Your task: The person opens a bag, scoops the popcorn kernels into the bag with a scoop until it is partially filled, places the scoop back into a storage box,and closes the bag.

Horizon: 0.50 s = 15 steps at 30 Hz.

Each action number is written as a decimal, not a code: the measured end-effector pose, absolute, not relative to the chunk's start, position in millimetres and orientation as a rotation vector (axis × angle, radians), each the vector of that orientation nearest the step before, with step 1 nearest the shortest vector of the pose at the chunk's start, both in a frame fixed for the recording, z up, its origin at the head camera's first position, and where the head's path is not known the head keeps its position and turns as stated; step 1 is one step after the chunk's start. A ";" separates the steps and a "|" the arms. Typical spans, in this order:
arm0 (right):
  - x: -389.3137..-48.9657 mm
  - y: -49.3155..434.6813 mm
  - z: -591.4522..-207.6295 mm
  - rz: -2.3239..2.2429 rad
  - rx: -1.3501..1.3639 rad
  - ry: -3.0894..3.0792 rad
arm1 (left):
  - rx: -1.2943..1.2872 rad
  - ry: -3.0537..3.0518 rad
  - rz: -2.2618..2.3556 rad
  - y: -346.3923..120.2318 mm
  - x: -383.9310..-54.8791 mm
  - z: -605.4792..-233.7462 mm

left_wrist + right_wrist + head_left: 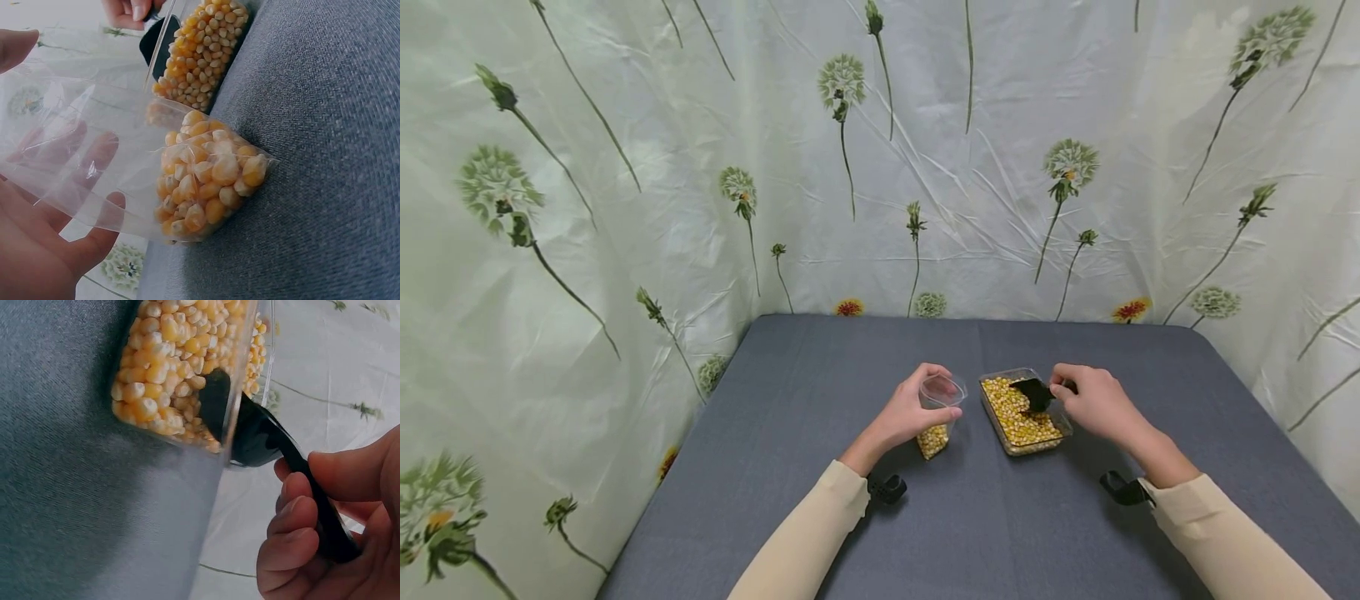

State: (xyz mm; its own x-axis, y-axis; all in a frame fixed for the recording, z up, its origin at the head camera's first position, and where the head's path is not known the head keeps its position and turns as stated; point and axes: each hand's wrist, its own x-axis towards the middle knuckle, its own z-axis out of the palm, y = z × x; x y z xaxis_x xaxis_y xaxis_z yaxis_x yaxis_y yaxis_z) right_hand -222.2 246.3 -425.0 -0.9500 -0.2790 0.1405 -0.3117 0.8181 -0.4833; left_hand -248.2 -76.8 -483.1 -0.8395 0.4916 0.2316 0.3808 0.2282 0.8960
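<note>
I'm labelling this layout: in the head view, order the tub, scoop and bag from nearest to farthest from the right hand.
1. Scoop: gripped by the right hand.
2. Tub: left of that hand.
3. Bag: farther left, in the left hand.

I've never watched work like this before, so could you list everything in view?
Clear bag: 1, transparent, in left hand
Container: 1, transparent, on tabletop
Corn kernels: many, yellow and whitish, in clear bag and container
Scoop: 1, black, in right hand
Tabletop: 1, grey, under container
Floral sheeting: count unclear, whitish, behind tabletop
Sleeves: 2, cream, over tabletop
Straps: 2, black, by sleeves
Left hand: 1, bare, gripping clear bag
Right hand: 1, bare, holding scoop
</note>
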 end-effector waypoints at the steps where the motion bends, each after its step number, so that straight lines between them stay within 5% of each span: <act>1: -222.9 247.8 -426.0 0.825 0.467 -2.946 | 0.851 2.382 1.688 -76.8 -248.2 -483.1; 15: -226.8 253.5 -443.8 1.075 0.349 -3.007 | 0.902 2.379 1.700 -75.5 -246.2 -482.7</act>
